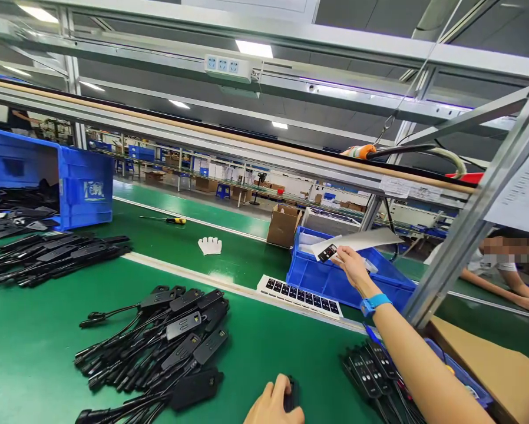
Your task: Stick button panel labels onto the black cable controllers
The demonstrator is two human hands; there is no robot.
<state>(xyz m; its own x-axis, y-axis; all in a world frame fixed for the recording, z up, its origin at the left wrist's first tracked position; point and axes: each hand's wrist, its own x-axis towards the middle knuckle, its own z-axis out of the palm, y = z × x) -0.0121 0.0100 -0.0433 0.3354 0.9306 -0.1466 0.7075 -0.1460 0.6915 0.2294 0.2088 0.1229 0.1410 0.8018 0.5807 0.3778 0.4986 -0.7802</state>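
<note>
My right hand (355, 268), with a blue band (374, 303) on its wrist, is raised over a blue bin. Its fingers pinch a white label sheet (370, 240) bearing a black label (327, 252). At the bottom edge, the fingers of my left hand (273, 406) curl round a small black device (293, 393), mostly hidden by the hand. Left of it lies a pile of black corded adapters (182, 327). Further right sits a cluster of adapters with dark, marked faces (368, 374). A second sheet of black labels (300, 297) rests in front of the bin.
The blue bin (311, 271) stands beside a cardboard box (283, 224). A tipped blue crate (85, 188) and more black adapters (56, 253) occupy the left. A screwdriver (169, 220) and white glove (210, 245) lie further back. A metal post (472, 212) rises right; another person's arm (498, 288) shows beyond.
</note>
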